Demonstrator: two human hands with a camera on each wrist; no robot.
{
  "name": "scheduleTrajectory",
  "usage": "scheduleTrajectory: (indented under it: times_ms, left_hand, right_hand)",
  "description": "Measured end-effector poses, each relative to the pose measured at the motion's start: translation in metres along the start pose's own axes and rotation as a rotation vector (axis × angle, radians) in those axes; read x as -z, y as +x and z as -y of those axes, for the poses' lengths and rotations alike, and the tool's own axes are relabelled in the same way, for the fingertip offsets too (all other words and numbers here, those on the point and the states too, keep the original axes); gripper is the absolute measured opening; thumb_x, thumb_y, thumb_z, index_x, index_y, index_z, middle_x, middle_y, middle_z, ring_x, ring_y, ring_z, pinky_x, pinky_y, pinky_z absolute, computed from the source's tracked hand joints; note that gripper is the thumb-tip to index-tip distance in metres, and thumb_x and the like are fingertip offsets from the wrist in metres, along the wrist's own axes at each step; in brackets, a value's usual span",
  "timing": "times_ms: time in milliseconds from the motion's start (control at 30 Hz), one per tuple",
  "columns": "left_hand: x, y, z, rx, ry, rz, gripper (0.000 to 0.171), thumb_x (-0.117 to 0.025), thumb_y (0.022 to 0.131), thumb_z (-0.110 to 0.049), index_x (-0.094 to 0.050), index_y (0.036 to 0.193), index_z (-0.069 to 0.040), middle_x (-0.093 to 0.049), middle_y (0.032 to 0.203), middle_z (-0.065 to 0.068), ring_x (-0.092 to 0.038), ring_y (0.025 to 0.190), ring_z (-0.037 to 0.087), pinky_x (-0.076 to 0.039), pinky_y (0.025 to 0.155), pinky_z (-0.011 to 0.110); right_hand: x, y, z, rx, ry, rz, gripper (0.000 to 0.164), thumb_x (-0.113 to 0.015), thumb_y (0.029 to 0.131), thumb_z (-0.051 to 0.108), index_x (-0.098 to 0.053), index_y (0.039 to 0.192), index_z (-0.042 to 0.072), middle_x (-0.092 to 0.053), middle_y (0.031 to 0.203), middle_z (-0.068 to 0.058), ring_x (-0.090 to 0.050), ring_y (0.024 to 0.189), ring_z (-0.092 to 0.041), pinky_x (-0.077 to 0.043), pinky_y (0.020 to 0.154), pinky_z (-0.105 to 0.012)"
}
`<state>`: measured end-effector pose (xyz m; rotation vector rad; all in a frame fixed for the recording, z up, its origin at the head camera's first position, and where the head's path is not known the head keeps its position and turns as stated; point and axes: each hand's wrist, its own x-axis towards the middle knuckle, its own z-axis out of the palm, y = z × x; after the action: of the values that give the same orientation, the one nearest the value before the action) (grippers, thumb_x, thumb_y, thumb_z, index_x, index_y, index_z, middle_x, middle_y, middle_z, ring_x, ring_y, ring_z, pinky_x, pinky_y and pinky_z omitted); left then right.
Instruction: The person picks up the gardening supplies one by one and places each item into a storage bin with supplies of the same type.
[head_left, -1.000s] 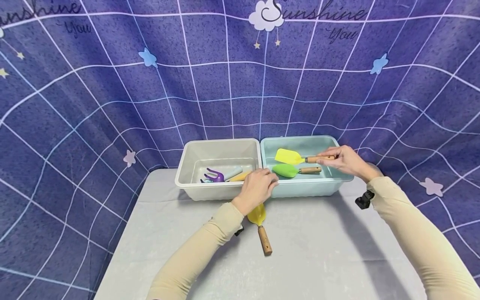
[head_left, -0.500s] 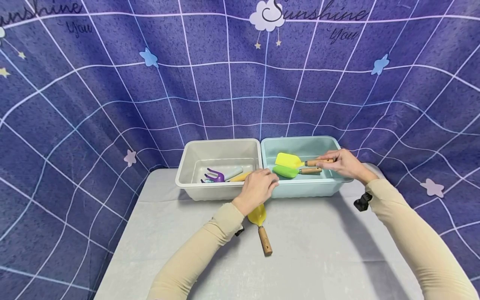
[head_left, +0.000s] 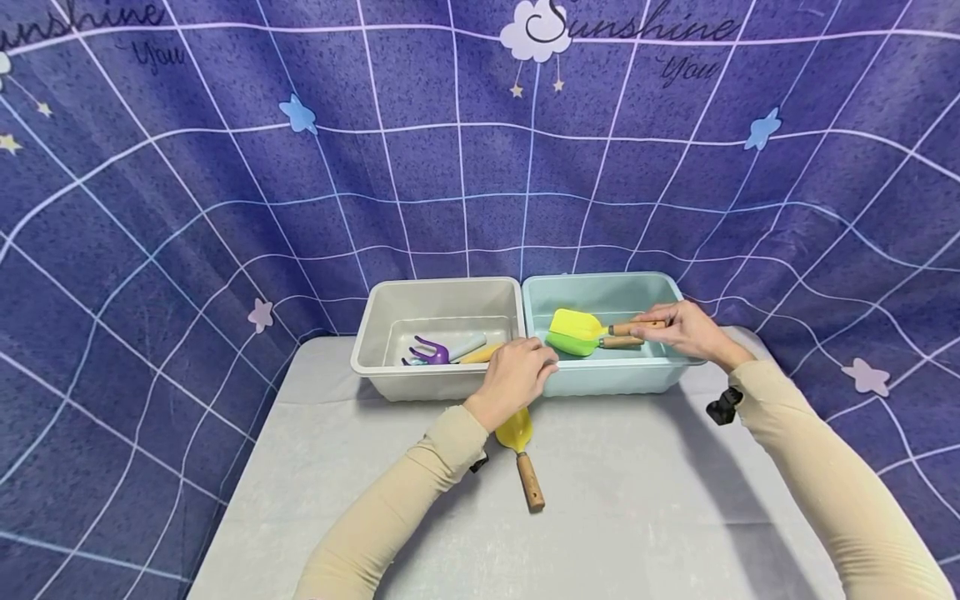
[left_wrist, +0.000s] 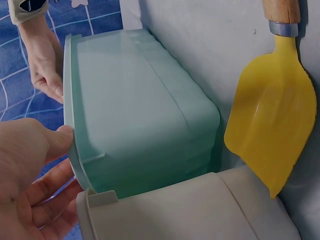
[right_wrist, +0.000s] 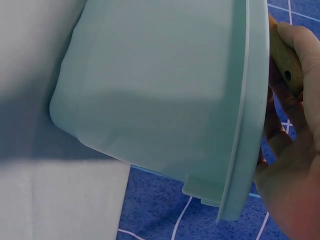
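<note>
My right hand (head_left: 693, 333) pinches the wooden handle of a bright yellow garden spade (head_left: 573, 321) inside the light blue bin (head_left: 615, 381). Beneath the spade's blade, partly covered, lies a green trowel (head_left: 576, 344) with a wooden handle. In the right wrist view the bin's wall hides the blades; only the handle end (right_wrist: 290, 72) shows by my fingers. My left hand (head_left: 513, 373) rests on the rims where the two bins meet. In the left wrist view its thumb touches the blue rim (left_wrist: 70, 105), and its loosely bent fingers reach behind the rim.
Left of the blue bin stands a grey bin (head_left: 420, 385) holding a purple hand fork (head_left: 433, 355), a yellow-orange item (head_left: 480, 354) and a pale blue item (head_left: 468, 343). A darker yellow scoop (head_left: 514, 432) lies on the grey table in front, partly under my left arm.
My right hand has lowered the yellow spade slightly toward the front, so its blade now overlaps the green trowel. My left hand stays put.
</note>
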<state>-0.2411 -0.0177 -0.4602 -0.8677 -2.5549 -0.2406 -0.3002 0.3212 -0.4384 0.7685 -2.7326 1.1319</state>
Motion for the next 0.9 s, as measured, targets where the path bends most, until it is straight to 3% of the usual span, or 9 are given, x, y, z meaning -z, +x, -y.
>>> scheduleTrajectory:
  times_ms: [133,300,467,633,900]
  left_hand:
    - [0.000,0.000,0.000,-0.002,-0.006,-0.003,0.013,-0.074,0.101,-0.033,-0.082,0.105,-0.024,-0.076,0.097,-0.005,-0.073,0.090,0.017,-0.061,0.078,0.032]
    - [0.000,0.000,0.000,-0.008,-0.010,-0.005,0.014,-0.074,0.101,-0.032,-0.082,0.108,-0.023,-0.077,0.098,-0.005,-0.073,0.091,0.017,-0.061,0.079,0.032]
    - [0.000,0.000,0.000,-0.007,-0.008,-0.003,0.014,-0.074,0.101,-0.032,-0.082,0.107,-0.022,-0.076,0.096,-0.005,-0.073,0.089,0.017,-0.061,0.077,0.033]
    - [-0.001,0.000,0.000,-0.005,-0.013,0.005,0.015,-0.074,0.101,-0.032,-0.082,0.108,-0.022,-0.075,0.095,-0.004,-0.072,0.088,0.018,-0.061,0.077,0.033]
    - [0.000,0.001,0.000,0.000,-0.031,0.006,0.015,-0.074,0.101,-0.031,-0.083,0.108,-0.022,-0.075,0.096,-0.003,-0.073,0.090,0.019,-0.061,0.077,0.034]
  right_hand:
    - [-0.001,0.000,-0.001,-0.036,-0.012,0.003,0.021,-0.081,0.095,0.016,-0.084,0.113,0.007,-0.079,0.118,-0.019,-0.065,0.094,-0.001,-0.049,0.077,-0.012]
    - [0.000,0.000,-0.001,-0.100,-0.077,-0.042,0.029,-0.083,0.094,0.028,-0.083,0.117,0.010,-0.079,0.123,-0.016,-0.069,0.104,-0.019,-0.051,0.079,-0.019]
    - [0.003,0.000,-0.001,-0.148,-0.103,-0.040,0.041,-0.085,0.091,0.037,-0.080,0.125,0.014,-0.078,0.118,-0.014,-0.068,0.091,-0.020,-0.051,0.073,-0.021]
    - [0.003,-0.001,0.005,-0.144,-0.081,-0.037,0.039,-0.082,0.095,0.032,-0.078,0.127,0.010,-0.079,0.118,-0.015,-0.070,0.097,-0.014,-0.053,0.078,-0.015]
    - [0.001,-0.003,0.019,-0.169,-0.079,-0.068,0.036,-0.078,0.097,0.024,-0.076,0.129,0.006,-0.080,0.113,-0.017,-0.075,0.095,-0.028,-0.052,0.073,-0.014]
